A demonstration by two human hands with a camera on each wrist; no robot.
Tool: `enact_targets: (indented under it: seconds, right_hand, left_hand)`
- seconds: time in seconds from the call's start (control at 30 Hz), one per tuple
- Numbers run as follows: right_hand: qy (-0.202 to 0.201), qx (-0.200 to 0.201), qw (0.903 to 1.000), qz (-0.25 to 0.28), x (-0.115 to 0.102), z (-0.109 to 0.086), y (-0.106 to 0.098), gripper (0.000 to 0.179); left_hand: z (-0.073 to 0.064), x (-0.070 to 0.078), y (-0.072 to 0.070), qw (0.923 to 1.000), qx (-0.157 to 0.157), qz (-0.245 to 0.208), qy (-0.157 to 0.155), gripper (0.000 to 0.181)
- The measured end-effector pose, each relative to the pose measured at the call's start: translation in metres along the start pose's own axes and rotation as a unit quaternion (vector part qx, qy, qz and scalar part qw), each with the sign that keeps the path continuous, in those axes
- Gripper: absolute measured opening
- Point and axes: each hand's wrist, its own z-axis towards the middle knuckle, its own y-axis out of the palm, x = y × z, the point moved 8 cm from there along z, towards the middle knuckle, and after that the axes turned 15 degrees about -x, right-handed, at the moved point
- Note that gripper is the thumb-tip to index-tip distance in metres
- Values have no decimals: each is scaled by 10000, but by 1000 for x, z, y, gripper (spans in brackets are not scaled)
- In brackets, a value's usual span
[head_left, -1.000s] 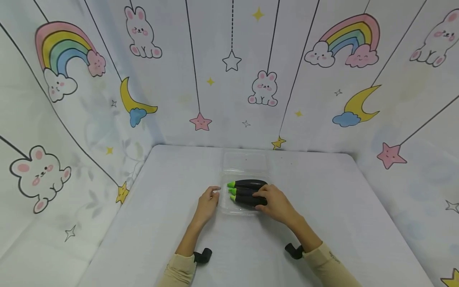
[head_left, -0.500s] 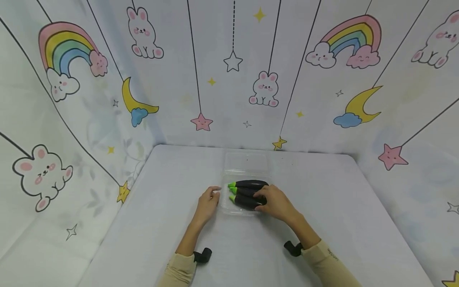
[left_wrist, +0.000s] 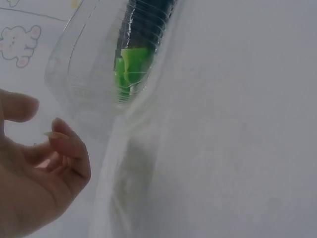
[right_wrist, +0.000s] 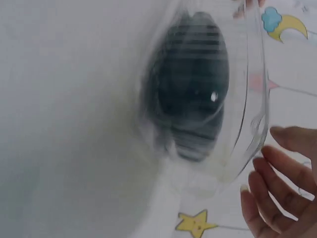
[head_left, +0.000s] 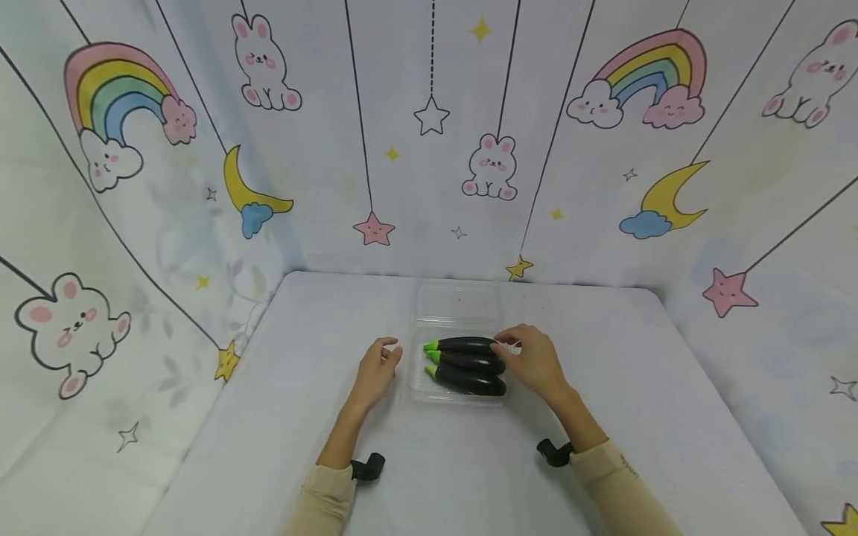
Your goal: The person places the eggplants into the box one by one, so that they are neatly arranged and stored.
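Three dark eggplants with green stems, the far one (head_left: 462, 345), the middle one (head_left: 469, 362) and the near one (head_left: 467, 380), lie side by side in a clear plastic container (head_left: 417, 388), stems to the left. Its clear lid (head_left: 458, 304) is folded back behind it. My right hand (head_left: 536, 365) is at the container's right end, its fingertips by the far eggplant's tip; in the right wrist view the fingers spread loosely beside the clear rim (right_wrist: 264, 114). My left hand (head_left: 375, 372) hovers just left of the container with loosely bent fingers, holding nothing.
A white cloth (head_left: 322, 313) covers the table. Behind and beside it hang white curtains with printed rainbows (head_left: 121, 82), rabbits and stars. A black wrist camera (head_left: 368, 467) sits on the left wrist and another camera (head_left: 555, 452) on the right.
My right hand has let go of the near eggplant and moved up and right to the container's right end. The near eggplant lies a little closer to me. My left hand has shifted slightly left.
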Motion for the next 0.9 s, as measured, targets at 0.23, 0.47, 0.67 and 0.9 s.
enact_targets:
  seconds: [0.23, 0.47, 0.67, 0.9]
  right_hand:
    - [276, 329, 9991, 62, 35, 12, -12, 31]
    - [903, -35, 9934, 711, 70, 28, -6, 47]
    - [1100, -369, 9866, 1146, 84, 36, 2, 54]
    - [1060, -728, 9686, 2127, 95, 38, 18, 56]
  left_hand:
    - [19, 12, -14, 9986, 27, 514, -89, 41]
    - [42, 20, -18, 9961, -194, 839, -212, 43]
    - [63, 6, -11, 9955, -733, -390, -452, 47]
    - [82, -8, -1, 9852, -955, -1233, -714, 53]
